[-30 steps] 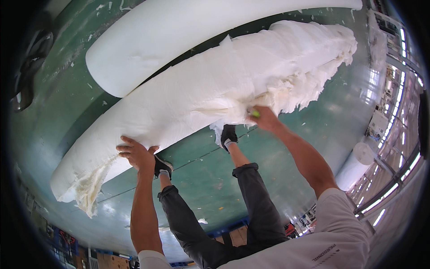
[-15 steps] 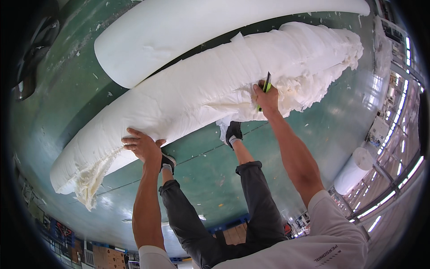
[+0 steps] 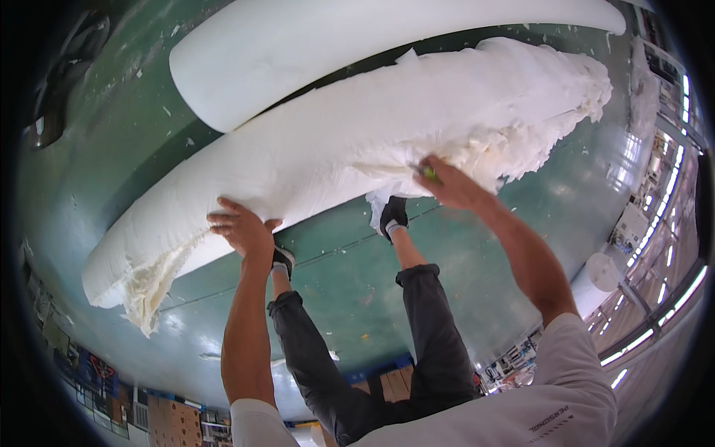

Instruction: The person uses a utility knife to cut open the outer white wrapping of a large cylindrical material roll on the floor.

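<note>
A long, thick roll of soft white material (image 3: 298, 149) lies across the floor in front of me. Its right part is torn into ragged, cream-white layers, and a frayed flap (image 3: 149, 287) hangs at the left end. My left hand (image 3: 247, 229) rests on the near side of the roll, fingers spread and open. My right hand (image 3: 449, 186) is closed around a green utility knife (image 3: 427, 173), its tip pointing left at the roll's surface near the torn layers. Motion blurs the knife, so I cannot tell whether its blade touches the material.
A second, smooth white roll (image 3: 298, 56) lies just behind. Small white scraps are scattered over the green floor (image 3: 328, 287). My shoes stand close to the near edge of the roll. Another white roll (image 3: 596, 279) is at the right, and a dark object (image 3: 71, 82) at the far left.
My right hand has turned and swung lower, so the knife, upright before, points left toward the roll. My left hand remains on the same part of the roll.
</note>
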Motion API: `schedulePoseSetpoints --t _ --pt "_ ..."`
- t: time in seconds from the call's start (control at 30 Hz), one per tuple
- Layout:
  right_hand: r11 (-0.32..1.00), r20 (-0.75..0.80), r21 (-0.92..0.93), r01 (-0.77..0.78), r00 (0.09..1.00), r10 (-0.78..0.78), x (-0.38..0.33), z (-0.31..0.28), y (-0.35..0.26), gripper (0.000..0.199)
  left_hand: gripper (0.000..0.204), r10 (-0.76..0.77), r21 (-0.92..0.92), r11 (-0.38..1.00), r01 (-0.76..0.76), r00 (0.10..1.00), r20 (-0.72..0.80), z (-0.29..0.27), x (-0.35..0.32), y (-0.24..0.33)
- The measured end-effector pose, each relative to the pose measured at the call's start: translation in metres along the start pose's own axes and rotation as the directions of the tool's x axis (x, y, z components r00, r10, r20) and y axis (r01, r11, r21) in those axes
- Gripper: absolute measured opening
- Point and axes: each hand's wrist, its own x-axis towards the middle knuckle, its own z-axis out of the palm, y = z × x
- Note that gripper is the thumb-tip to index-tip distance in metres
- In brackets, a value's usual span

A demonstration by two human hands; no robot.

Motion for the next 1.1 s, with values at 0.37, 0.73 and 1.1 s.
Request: schedulePoseSetpoints --t 0.37,0.73,1.1 --pt "0.482 0.24 -0.743 0.464 0.857 -0.456 0.056 0.031 -0.061 0.027 0.149 0.056 0.022 0.998 -0.055 0.998 -0.03 0.015 0.007 -0.003" --pt "0.193 0.23 -0.88 0.434 0.745 -0.626 0.07 0.061 -0.067 0.023 0.146 0.029 -0.112 0.993 -0.024 0.998 0.049 0.007 0.008 0.0" --pt "0.272 0.204 -0.819 0.506 0.699 -0.686 0.07 0.063 -0.08 0.015 0.146 0.02 -0.05 0.999 -0.017 0.998 0.059 0.008 0.009 -0.003"
